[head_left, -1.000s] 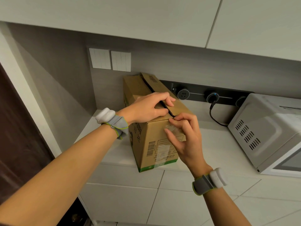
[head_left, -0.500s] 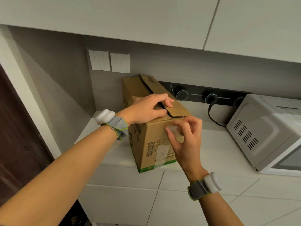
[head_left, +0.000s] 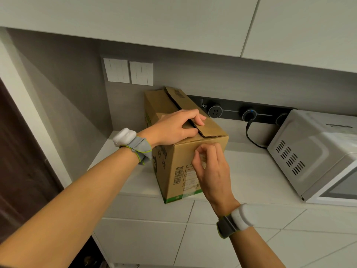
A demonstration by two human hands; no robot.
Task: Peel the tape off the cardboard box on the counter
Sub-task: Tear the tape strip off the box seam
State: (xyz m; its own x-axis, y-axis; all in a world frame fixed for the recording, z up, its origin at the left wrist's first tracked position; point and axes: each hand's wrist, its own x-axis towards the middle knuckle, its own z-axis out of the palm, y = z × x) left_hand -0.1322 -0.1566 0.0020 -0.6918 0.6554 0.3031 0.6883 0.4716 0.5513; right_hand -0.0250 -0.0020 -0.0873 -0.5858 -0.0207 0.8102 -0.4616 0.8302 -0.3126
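Note:
A brown cardboard box stands on the white counter, its top flaps slightly parted along the middle seam. My left hand rests on the top, fingers curled over the edge of the left flap. My right hand is at the front face just below the top edge, thumb and fingers pinching a crumpled bit of clear tape. More clear tape runs down the front over a printed label, mostly hidden behind my right hand.
A white microwave stands at the right of the counter. Behind the box a black socket rail holds a plugged-in black cable. Two white switch plates hang on the wall. Upper cabinets hang overhead; a dark door stands at left.
My right hand has slid down the front face of the box, its fingers closing together on the tape. My left hand has stayed on the top flap.

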